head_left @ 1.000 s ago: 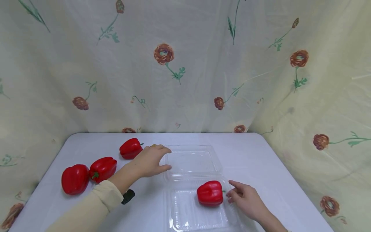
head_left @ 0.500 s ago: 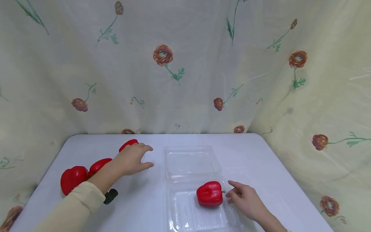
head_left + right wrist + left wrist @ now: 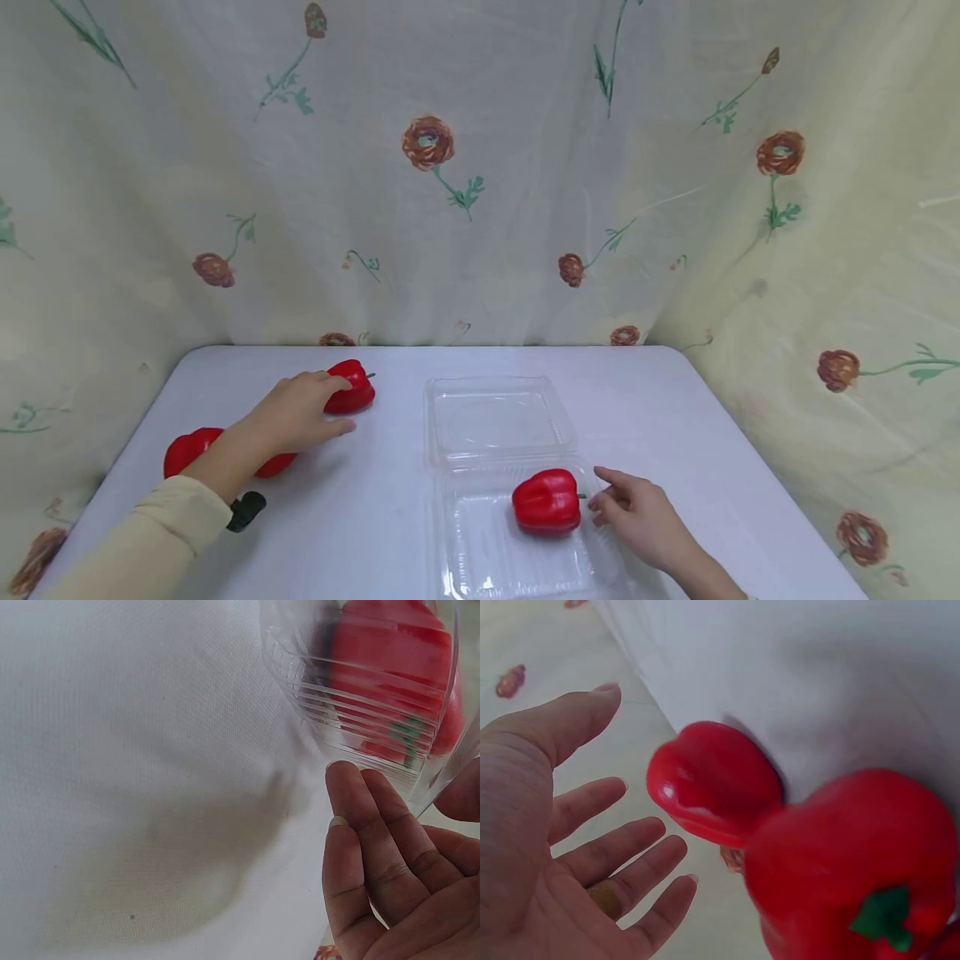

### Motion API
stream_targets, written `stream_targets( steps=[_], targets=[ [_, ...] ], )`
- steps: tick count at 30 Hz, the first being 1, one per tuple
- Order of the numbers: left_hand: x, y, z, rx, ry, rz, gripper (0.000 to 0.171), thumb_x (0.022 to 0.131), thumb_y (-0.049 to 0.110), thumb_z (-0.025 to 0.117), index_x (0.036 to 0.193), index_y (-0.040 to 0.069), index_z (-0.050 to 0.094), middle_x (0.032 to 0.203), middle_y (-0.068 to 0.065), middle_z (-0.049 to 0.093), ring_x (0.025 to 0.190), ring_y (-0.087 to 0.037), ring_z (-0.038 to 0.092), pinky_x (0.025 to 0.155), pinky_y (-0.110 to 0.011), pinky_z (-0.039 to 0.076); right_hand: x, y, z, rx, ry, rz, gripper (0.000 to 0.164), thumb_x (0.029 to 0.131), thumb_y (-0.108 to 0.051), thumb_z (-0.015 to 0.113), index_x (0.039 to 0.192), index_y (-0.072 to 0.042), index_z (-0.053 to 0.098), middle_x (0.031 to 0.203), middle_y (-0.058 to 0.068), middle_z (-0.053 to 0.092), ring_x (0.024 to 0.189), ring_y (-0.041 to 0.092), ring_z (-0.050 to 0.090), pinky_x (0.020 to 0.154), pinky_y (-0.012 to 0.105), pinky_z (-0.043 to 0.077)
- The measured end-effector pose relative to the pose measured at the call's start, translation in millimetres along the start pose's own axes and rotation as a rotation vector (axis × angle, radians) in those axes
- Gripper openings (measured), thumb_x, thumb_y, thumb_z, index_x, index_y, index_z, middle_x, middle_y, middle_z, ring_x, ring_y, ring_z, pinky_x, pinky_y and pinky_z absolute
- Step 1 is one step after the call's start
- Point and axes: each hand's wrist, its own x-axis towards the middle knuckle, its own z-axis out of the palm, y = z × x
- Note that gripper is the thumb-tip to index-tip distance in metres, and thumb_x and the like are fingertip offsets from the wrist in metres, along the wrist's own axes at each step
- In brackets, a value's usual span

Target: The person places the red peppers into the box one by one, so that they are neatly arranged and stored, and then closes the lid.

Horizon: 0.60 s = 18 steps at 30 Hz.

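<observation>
My left hand [image 3: 300, 412] hovers over the left side of the table, fingers and thumb spread, holding nothing. Just beyond its fingers lies a red bell pepper [image 3: 358, 396] with a green stem. Two more red peppers sit under the left forearm, one at the far left [image 3: 183, 452] and one partly hidden [image 3: 276, 465]. In the left wrist view, the open palm [image 3: 562, 847] is beside a pepper [image 3: 714, 784]. My right hand [image 3: 645, 521] pinches the right rim of a clear plastic clamshell container [image 3: 480, 554]. Inside its base rests another red pepper [image 3: 547, 502], stem toward that hand.
The container's lid [image 3: 495, 417] lies folded back behind the base. Everything stands on a white-covered table [image 3: 375, 517]. A floral curtain [image 3: 495, 208] hangs behind the table and at its sides. A black band [image 3: 246, 510] circles the left wrist.
My left hand has moved left, away from the container lid and across the back pepper, whose stem end shows again. The right hand, container and the pepper inside have stayed put.
</observation>
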Motion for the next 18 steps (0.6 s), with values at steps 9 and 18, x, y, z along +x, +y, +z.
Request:
stream_targets(
  steps=[9, 18],
  targets=[
    [-10.9, -11.5, -1.4, 0.003, -0.04, -0.042, 0.08, 0.068, 0.037, 0.09, 0.133, 0.004, 0.057, 0.123, -0.022, 0.059, 0.113, -0.041, 0.055, 0.081, -0.06, 0.053, -1, 2, -1, -0.01, 0.001, -0.005, 0.043, 0.092, -0.002, 0.057, 0.134, 0.008, 0.054, 0.084, -0.001, 0.07, 0.071, 0.014, 0.067, 0.063, 0.025, 0.053],
    [-14.8, -30.7, 5.9, 0.042, -0.097, -0.099, 0.083, 0.063, 0.041, 0.091, 0.13, 0.005, 0.059, 0.119, -0.022, 0.059, 0.11, -0.041, 0.055, 0.087, -0.065, 0.046, -1, 2, -1, -0.005, 0.004, 0.001, 0.043, 0.093, -0.003, 0.057, 0.134, 0.007, 0.055, 0.083, 0.0, 0.07, 0.07, 0.013, 0.067, 0.064, 0.024, 0.053]
  ],
)
